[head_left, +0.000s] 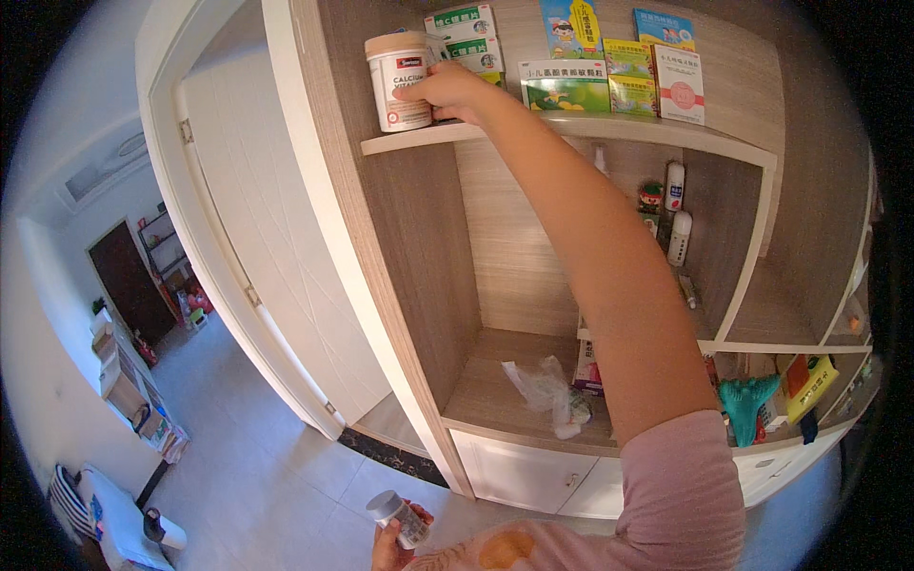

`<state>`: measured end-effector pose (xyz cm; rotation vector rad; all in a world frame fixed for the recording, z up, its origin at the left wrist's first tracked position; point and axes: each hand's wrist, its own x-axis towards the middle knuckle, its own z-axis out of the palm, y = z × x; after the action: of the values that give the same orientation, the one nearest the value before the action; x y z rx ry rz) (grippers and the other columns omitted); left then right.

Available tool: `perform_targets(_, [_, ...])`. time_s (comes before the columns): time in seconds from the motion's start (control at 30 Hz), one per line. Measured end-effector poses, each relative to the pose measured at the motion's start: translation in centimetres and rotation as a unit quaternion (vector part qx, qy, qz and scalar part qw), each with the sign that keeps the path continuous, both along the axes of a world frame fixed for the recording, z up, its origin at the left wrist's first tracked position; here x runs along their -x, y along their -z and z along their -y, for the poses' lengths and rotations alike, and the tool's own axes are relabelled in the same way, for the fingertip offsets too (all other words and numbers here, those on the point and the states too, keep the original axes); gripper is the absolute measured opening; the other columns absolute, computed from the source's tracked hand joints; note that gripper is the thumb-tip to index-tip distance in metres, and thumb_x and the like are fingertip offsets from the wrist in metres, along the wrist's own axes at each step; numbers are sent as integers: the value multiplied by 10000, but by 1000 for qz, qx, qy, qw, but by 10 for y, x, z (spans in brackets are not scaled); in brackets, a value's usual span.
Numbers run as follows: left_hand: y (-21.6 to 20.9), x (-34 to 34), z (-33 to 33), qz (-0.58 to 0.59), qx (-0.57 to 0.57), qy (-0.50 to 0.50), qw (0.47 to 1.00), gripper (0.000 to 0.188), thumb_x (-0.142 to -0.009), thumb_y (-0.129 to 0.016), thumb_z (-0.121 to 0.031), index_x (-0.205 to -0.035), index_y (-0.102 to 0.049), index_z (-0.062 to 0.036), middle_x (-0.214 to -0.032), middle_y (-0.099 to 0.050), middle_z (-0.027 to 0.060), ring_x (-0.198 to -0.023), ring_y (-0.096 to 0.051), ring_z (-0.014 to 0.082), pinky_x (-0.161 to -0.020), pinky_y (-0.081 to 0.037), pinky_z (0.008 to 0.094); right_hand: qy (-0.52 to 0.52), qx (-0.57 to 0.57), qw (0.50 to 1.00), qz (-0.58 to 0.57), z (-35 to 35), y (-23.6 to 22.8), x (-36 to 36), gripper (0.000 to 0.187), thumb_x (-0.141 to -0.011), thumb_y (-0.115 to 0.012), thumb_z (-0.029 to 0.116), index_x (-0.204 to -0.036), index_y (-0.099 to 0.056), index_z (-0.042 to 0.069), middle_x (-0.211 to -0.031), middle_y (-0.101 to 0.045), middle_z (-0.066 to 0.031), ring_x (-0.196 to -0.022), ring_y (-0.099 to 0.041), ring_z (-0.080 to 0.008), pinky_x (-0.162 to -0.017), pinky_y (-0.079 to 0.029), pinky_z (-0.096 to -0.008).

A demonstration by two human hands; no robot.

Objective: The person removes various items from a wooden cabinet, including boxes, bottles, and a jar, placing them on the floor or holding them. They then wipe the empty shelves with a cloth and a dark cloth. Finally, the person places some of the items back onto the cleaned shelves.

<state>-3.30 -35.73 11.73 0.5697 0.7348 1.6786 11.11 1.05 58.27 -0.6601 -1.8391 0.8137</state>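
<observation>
High on the shelf, at the left end of its board, stands a white supplement bottle (402, 90) with a tan lid. My right hand (455, 92) reaches up to it, fingers wrapped round its right side. The bottle's base is at the shelf board (571, 126); whether it rests there or is slightly lifted I cannot tell. Down low, in front of my body, my left hand (388, 550) is closed round a small clear jar (407, 526) with a grey lid, held tilted. Just behind my right hand are green-and-white medicine boxes (465, 38), partly covered by it.
More medicine boxes (565, 86) stand along the upper shelf to the right. Below, a crumpled plastic bag (552, 395) lies in the lower compartment, and white bottles (679, 238) stand farther right. The cabinet's side panel (333, 190) and a door (276, 228) border the left.
</observation>
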Motion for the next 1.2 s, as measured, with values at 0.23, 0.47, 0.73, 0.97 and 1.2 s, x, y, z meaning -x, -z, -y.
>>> perform_targets(0.23, [1, -5, -8, 42, 38, -25, 998, 492, -746, -635, -316, -1105, -445, -40, -944, -563, 132, -883, -562, 285, -867, -430, 486, 108, -86, 986, 92, -7, -5, 15, 540, -720, -683, 250, -1126, -469, -34, -1091, -545, -166, -974, -550, -270, -848, -437, -353])
perform_targets(0.47, [-16, -41, -25, 45, 68, -21, 996, 492, -765, -608, -329, -1129, -440, -45, -957, -567, 139, -905, -559, 294, -873, -422, 494, 225, -166, 949, 145, 4, -4, 11, 671, -736, -629, 290, -1183, -330, -112, -1075, -532, -255, -990, -545, -331, -843, -438, -364])
perform_targets(0.73, [-80, -18, -71, -107, -47, 24, 993, 624, -717, -640, -436, -1106, -438, 9, -946, -565, 135, -886, -567, 242, -800, -454, 375, 51, -284, 924, -252, 109, 90, 2, 380, -778, -557, 103, -1103, -416, -34, -909, -580, -204, -870, -585, -307, -734, -466, -359])
perform_targets(0.97, [-255, 13, -117, -396, -240, -169, 870, 671, -755, -636, -409, -1228, -373, -13, -1167, -487, 121, -1088, -471, 230, -934, -373, 378, -204, -164, 958, 114, 187, 273, -73, 307, -791, -563, 132, -1088, -542, 57, -693, -601, -148, -613, -597, -278, -565, -460, -371])
perform_targets(1.2, [-435, -28, -186, -457, -339, -223, 792, 513, -836, -567, -333, -1200, -420, -2, -1153, -496, 98, -1083, -464, 186, -964, -322, 313, -215, 56, 933, 282, 195, 346, -164, 294, -837, -510, 271, -1047, -558, 71, -831, -626, -145, -737, -613, -290, -679, -483, -380])
